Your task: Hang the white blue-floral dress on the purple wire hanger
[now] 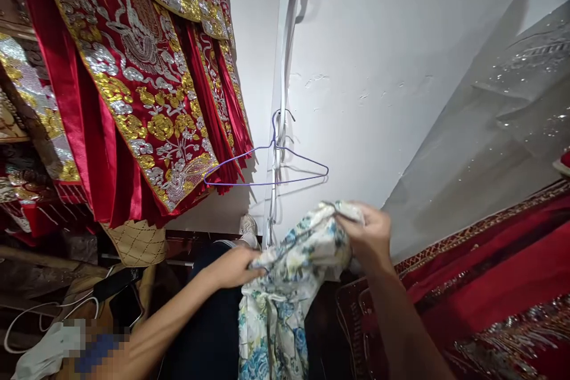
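Note:
A white garment with blue and yellow-green flowers [285, 303] hangs bunched between my two hands. My left hand [238, 267] is closed on its left edge. Higher and to the right, my right hand [367, 225] pinches the garment's upper corner. The lower part of the cloth drops out of the bottom of the view, so its full shape is hidden. Just above the cloth, a bare purple hanger [267, 183] hangs by its hook from a white strip [282, 59] on the wall, apart from both hands.
Red costumes with gold and silver embroidery [146, 95] hang at the left. Clear plastic sheeting [503, 124] and red trimmed fabric [481, 261] fill the right side. A phone [126, 306] and white cable [44, 304] lie at lower left, and a shoe [248, 224] shows near the wall.

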A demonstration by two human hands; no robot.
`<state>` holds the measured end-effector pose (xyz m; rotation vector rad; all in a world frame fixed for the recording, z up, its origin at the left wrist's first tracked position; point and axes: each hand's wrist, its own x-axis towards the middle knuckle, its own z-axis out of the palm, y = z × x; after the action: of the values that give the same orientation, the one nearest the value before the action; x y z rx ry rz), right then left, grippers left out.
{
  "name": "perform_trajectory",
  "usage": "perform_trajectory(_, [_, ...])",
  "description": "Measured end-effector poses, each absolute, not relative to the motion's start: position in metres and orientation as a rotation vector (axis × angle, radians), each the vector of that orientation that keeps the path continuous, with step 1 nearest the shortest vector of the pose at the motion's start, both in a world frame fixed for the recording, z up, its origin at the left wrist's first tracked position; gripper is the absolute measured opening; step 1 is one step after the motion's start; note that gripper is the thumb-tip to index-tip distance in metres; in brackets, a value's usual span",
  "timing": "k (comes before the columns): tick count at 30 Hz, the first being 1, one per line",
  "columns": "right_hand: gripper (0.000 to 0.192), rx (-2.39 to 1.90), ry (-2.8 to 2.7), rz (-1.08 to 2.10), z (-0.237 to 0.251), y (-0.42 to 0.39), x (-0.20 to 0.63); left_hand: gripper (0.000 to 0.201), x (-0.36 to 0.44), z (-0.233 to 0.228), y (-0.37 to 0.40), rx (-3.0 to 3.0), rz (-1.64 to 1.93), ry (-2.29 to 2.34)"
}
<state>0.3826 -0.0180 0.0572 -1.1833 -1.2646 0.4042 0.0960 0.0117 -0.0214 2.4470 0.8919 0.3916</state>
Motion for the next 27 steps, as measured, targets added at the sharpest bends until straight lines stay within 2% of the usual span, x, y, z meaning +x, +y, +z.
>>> perform_trajectory(2, [0.01, -1.079, -1.299, 0.322, 0.075, 0.01, 0.379, 0.013, 0.078, -0.009, 0.021, 2.453, 0.527, 1.14])
perform_trajectory(3, [0.012, -1.042, -1.33, 0.341, 0.077, 0.025, 0.374, 0.014, 0.069, -0.002, 0.026, 2.455, 0.587, 1.289])
perform_trajectory(7, [0.038, -1.003, -1.438, 0.57, 0.052, 0.08, 0.354, 0.027, 0.038, 0.025, 0.041, 2.449, 0.613, 1.672])
perform_trajectory(10, [0.042, -1.056, -1.53, 0.599, 0.031, 0.109, 0.356, 0.028, 0.02, 0.038, 0.049, 2.475, 0.594, 1.697])
perform_trajectory(14, [0.034, -1.102, -1.77, 0.555, 0.031, 0.116, 0.378, 0.032, 0.004, 0.051, 0.056, 2.522, 0.645, 1.722])
perform_trajectory(19, [0.017, -1.159, -1.922, 0.388, 0.051, 0.087, 0.403, 0.037, 0.004, 0.067, 0.054, 2.471, 0.678, 1.911])
perform_trajectory(27, [0.011, -1.088, -1.92, 0.516, 0.076, 0.046, 0.419, 0.033, 0.042, 0.081, 0.06, 2.303, 0.449, 2.163])
